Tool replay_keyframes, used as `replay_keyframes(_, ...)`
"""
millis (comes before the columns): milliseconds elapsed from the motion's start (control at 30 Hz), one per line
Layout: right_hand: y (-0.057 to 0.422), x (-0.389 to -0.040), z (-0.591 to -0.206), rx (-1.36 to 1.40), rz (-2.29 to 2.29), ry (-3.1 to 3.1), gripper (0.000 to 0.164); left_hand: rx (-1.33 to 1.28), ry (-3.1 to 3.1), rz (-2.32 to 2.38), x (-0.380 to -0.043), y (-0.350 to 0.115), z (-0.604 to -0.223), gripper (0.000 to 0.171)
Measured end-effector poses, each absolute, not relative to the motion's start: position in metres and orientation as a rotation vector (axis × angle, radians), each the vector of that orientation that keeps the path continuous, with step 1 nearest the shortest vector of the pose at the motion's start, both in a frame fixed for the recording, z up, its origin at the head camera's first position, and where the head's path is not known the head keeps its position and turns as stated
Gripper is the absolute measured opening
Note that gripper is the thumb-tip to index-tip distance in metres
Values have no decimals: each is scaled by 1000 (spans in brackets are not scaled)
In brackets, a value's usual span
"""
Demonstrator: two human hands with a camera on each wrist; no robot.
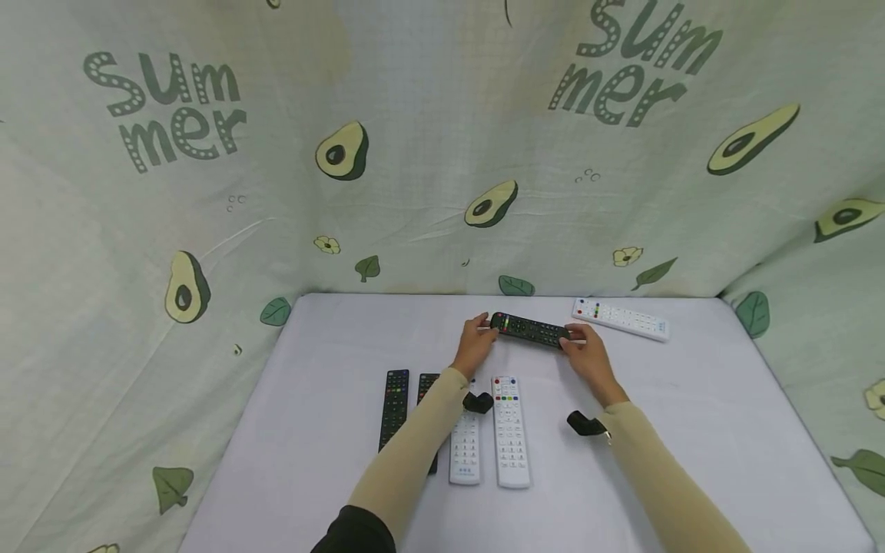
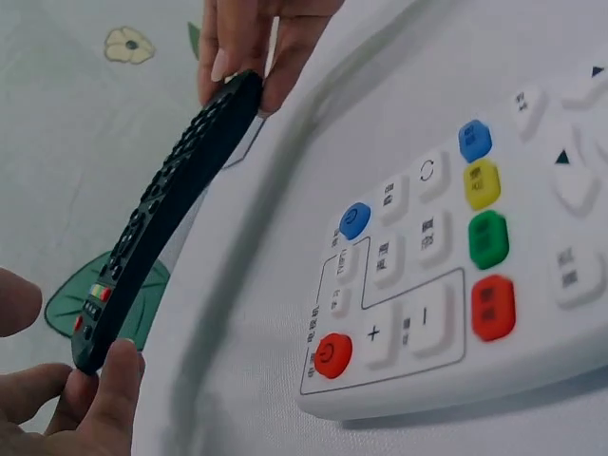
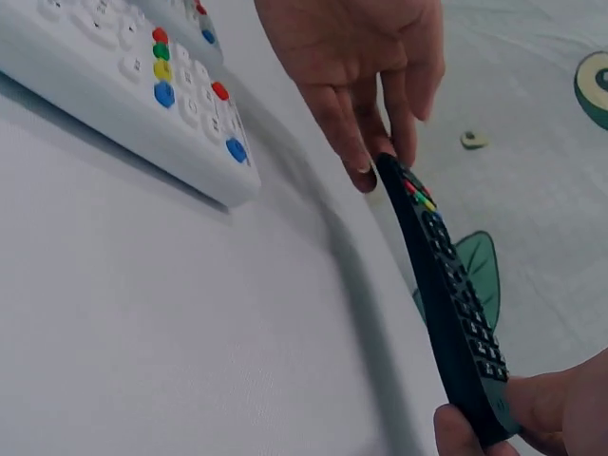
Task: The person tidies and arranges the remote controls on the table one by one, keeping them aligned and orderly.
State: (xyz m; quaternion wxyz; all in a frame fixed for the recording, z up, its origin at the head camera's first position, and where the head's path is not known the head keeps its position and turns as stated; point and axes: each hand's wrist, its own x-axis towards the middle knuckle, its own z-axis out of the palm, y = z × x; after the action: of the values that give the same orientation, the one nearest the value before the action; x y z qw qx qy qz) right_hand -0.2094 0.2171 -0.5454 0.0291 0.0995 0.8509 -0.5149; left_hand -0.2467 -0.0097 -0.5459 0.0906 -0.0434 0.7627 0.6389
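A black remote control (image 1: 531, 329) is held up over the back part of the white table, lying crosswise between both hands. My left hand (image 1: 474, 346) pinches its left end, the one with the coloured buttons, between thumb and fingers. At the opposite end my right hand (image 1: 588, 357) grips it the same way. In the left wrist view the black remote (image 2: 166, 204) is seen edge-on, slightly curved, with its buttons facing away from the table. The right wrist view shows the left fingers (image 3: 351, 133) at its upper end and the right thumb and fingers at the lower end.
Nearer the front, two white remotes (image 1: 510, 438) and two black remotes (image 1: 394, 407) lie lengthwise in a row, some partly covered by the left sleeve (image 1: 415, 445). Another white remote (image 1: 621, 319) lies at the back right edge. A printed cloth (image 1: 415, 230) hangs behind the table.
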Motion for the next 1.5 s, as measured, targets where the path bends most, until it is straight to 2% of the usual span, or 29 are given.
replay_keyframes(433,216,-165,-537,344,-1736,2451,47,-142,1918,2223,-222,-18,-539,35)
replay_keyframes(800,208,-127,-535,373,-1849,2325,45,-88,1889,2263,-206,-23,-533,24)
replay_keyframes(1300,204,-86,-537,295,-1880,2276,42,29,1886,2149,-191,-30,-534,25)
replay_keyframes(1500,204,-78,-534,278,-1787,2284,46,92,1901,2110,-188,-27,-534,25)
